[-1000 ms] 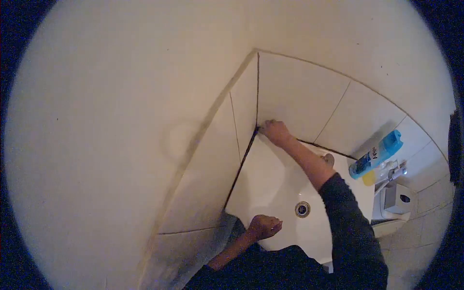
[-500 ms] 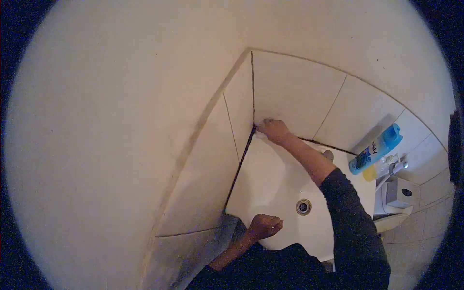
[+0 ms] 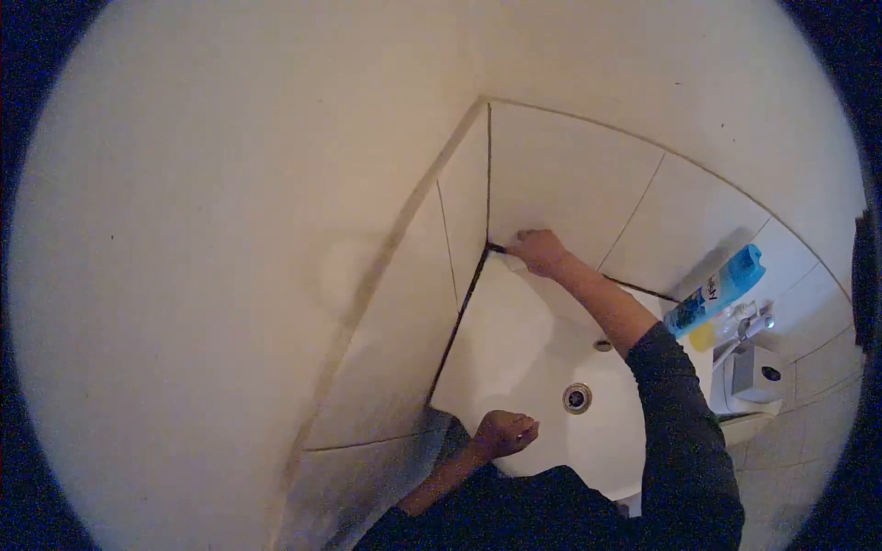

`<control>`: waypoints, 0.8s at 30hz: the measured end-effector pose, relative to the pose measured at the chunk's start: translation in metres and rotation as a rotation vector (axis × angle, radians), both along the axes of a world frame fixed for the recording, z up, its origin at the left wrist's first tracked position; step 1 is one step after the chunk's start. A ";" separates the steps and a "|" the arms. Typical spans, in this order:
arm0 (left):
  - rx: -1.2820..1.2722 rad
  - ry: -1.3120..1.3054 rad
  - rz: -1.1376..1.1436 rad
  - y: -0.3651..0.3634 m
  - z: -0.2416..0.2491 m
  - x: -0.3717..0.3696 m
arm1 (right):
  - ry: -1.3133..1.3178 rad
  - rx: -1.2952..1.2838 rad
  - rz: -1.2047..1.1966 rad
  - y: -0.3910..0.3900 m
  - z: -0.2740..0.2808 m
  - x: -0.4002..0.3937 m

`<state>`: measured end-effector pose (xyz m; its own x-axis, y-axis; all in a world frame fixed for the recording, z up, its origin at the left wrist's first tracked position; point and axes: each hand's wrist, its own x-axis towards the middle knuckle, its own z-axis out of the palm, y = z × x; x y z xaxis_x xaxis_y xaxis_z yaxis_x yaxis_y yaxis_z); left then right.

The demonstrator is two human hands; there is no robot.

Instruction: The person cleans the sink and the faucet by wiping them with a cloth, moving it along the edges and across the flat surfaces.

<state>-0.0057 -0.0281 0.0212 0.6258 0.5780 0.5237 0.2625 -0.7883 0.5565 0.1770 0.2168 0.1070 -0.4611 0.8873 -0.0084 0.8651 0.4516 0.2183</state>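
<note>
My right hand (image 3: 542, 253) reaches across the white sink (image 3: 510, 354) to its back edge, just right of the wall corner. Its fingers are closed over a small white cloth-like piece (image 3: 515, 263), pressed along the dark seam (image 3: 497, 248) where sink meets tile. Near the front left rim, my left hand (image 3: 503, 434) is curled into a fist over the basin; whatever lies inside it, if anything, is hidden. Between my arms shows the round metal drain (image 3: 577, 399), with a small overflow hole (image 3: 603, 346) beyond it.
A blue spray can (image 3: 717, 292) stands on the sink's right side, beside a yellow-bottomed clear bottle (image 3: 703, 336). Past them are a chrome faucet (image 3: 757, 325) and a grey-white box (image 3: 758, 374). Tiled walls (image 3: 570, 174) enclose the back and left.
My right hand has slid right along the back seam, away from the corner, uncovering dark seam there. The overflow hole shows more fully. My left hand stays about where it was.
</note>
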 end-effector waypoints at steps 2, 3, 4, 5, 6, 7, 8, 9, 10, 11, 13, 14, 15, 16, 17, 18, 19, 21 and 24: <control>-0.017 -0.020 -0.004 0.000 0.002 -0.001 | -0.028 0.006 0.034 0.001 -0.002 -0.001; -0.006 0.020 -0.006 0.000 0.002 -0.001 | -0.030 0.007 0.034 0.003 -0.010 -0.006; 0.002 0.061 -0.005 -0.001 0.002 -0.001 | 0.031 0.069 -0.049 0.006 -0.021 -0.018; 0.002 0.061 -0.002 -0.001 0.001 0.000 | 0.093 0.130 -0.131 0.005 -0.024 -0.028; -0.008 0.002 -0.005 -0.001 -0.001 0.001 | 0.095 0.128 -0.129 0.004 -0.024 -0.030; -0.017 -0.057 -0.010 -0.001 -0.003 0.002 | 0.108 0.120 -0.069 0.002 -0.024 -0.031; -0.018 -0.058 -0.011 -0.001 -0.006 0.002 | 0.121 0.112 -0.011 0.000 -0.020 -0.031; -0.008 -0.035 -0.008 -0.001 -0.006 0.001 | 0.120 0.113 -0.013 0.001 -0.017 -0.027; -0.001 -0.013 -0.005 -0.002 -0.007 0.001 | 0.128 0.054 0.015 0.002 -0.013 -0.021; -0.002 -0.013 -0.006 -0.002 -0.008 0.001 | 0.138 -0.006 0.043 0.003 -0.011 -0.018; 0.024 -0.042 -0.011 -0.002 -0.007 0.001 | 0.128 0.027 -0.043 0.006 -0.011 -0.028; 0.025 -0.041 -0.009 -0.002 -0.007 0.000 | 0.117 0.060 -0.132 0.008 -0.011 -0.033; 0.018 -0.009 -0.008 -0.002 -0.006 0.000 | 0.116 0.061 -0.133 0.004 -0.014 -0.037; 0.013 0.024 -0.007 -0.002 -0.005 -0.001 | 0.097 0.060 -0.100 -0.005 -0.017 -0.041; 0.016 0.023 -0.006 -0.001 -0.004 -0.001 | 0.078 0.059 -0.065 -0.009 -0.017 -0.044; 0.011 0.006 -0.006 0.000 -0.003 -0.001 | 0.078 0.061 -0.064 -0.012 -0.011 -0.042; 0.002 -0.013 -0.006 -0.002 -0.003 -0.001 | 0.108 0.026 -0.041 -0.019 -0.004 -0.035; 0.009 0.060 -0.020 -0.002 0.001 -0.001 | 0.137 -0.010 -0.020 -0.021 -0.001 -0.024; 0.022 0.072 -0.033 -0.002 -0.003 -0.002 | 0.090 -0.011 -0.217 -0.011 -0.015 -0.020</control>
